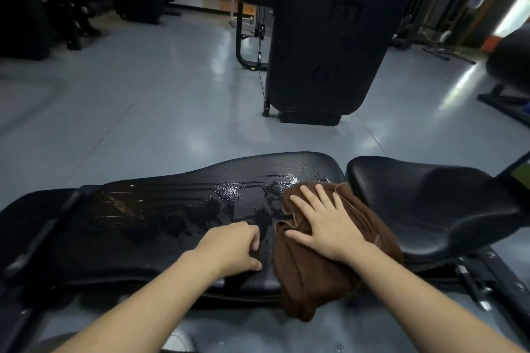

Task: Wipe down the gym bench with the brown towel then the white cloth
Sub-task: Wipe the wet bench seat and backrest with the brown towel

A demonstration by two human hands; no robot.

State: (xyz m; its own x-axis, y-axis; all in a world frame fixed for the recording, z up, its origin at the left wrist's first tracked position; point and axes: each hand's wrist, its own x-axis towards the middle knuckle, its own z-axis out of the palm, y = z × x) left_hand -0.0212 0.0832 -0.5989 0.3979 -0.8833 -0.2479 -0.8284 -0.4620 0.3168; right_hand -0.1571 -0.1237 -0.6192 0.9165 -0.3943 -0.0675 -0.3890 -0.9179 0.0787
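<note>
Brown towel (pixel 312 275): soft, limp, bunched in thick folds, lying on the right end of the long black pad (pixel 160 226), near edge drooping off the front toward the floor (pixel 137 89). Light while dry, likely heavier and clingy once soaked. Best pressed from the top with a flat palm, or gathered at the thick middle fold; a loose corner would only drag and unroll

Right hand (pixel 321 226) laid flat on top of towel, grip wide open, fingers (pixel 304 202) spread, pressing down rather than pinching, nothing closed in it. Left hand (pixel 232 246) just beside towel's left edge, curled loosely, knuckles on the bare surface; thumb tucked low, cannot tell whether anything is pinched, seemingly only bracing

Water (pixel 229 195) beaded and streaked across the pad's middle, glossy; vinyl likely slick there, so towel may skate instead of soaking. Seat pad (pixel 430 209) to the right, apart across a narrow gap, looks dry

White cloth nowhere in sight. Frame under the surface lost in shadow; left end of the pad dark and hard to read. Underside of towel hidden, so wetness unknown. Farther off, a tall black machine (pixel 329 37) with lettering too dim to read, racks at far left blurred
</note>
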